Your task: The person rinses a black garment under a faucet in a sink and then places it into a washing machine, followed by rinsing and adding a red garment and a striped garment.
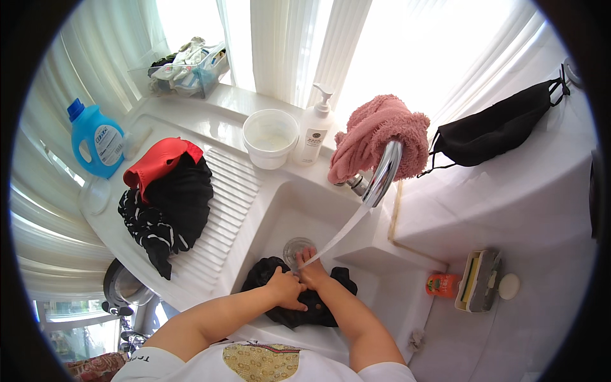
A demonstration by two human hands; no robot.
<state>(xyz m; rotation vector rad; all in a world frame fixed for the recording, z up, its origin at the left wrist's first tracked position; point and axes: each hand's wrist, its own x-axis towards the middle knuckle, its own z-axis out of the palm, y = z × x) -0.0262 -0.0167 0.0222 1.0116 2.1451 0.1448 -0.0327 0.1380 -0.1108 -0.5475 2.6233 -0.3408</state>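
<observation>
Black wet cloth (299,312) lies bunched in the near part of the white sink (280,216). My left hand (286,291) rests on top of the cloth, its fingers somewhat apart and the thumb raised. Just right of it, my right hand (310,267) stretches its fingers flat toward the round drain strainer (294,247). A stream of water (340,235) runs from the chrome faucet (386,172) and lands beside my right hand. The cloth's underside and any folds beneath my palms are hidden.
On the ribbed washboard at left lie black clothes (184,204) and a red molded piece (162,162). Behind stand a blue detergent bottle (97,140), a white tub (270,137) and a pump bottle (312,134). A pink towel (382,137) drapes around the faucet; a black mask (499,124) hangs right.
</observation>
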